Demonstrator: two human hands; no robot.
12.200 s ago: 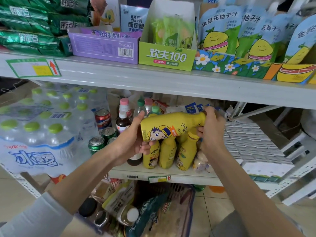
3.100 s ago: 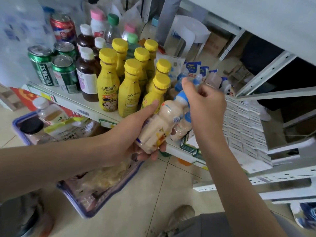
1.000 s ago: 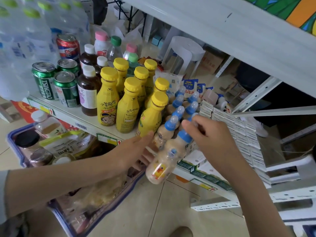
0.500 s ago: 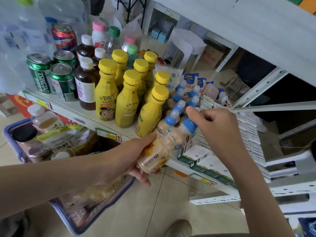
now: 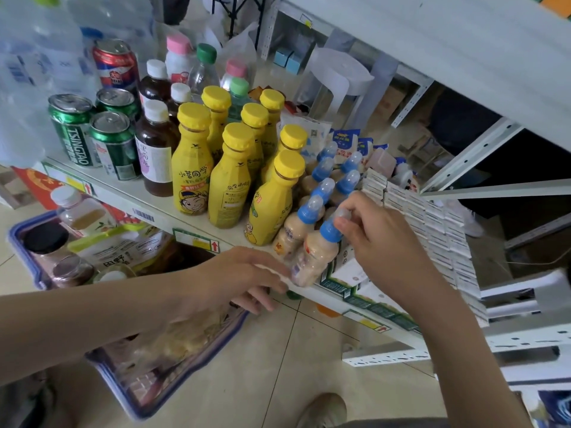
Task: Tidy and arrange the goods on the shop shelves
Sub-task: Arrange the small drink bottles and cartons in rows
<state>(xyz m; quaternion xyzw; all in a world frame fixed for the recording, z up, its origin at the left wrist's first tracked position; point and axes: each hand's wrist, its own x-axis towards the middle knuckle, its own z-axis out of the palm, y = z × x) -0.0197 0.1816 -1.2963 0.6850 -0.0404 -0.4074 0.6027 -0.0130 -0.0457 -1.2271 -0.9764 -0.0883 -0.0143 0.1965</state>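
Observation:
A small beige drink bottle with a blue cap (image 5: 313, 257) stands at the front edge of the white shelf (image 5: 160, 208). My right hand (image 5: 383, 242) pinches its clear teat-shaped top. My left hand (image 5: 244, 279) is just left of the bottle's base, fingers loosely spread and their tips close to it, holding nothing. Behind the bottle stand several more blue-capped small bottles (image 5: 327, 186). Several yellow bottles with yellow caps (image 5: 228, 177) stand in rows to their left.
Green cans (image 5: 92, 134), a red can (image 5: 116, 66) and dark bottles with white caps (image 5: 154, 149) fill the shelf's left. White boxes (image 5: 432, 223) lie to the right. A blue-rimmed basket (image 5: 108, 369) of goods sits on the tiled floor below.
The small bottle went from lying tilted in my left hand to standing upright on the shelf edge. My left hand let go of it; my right hand still holds the top.

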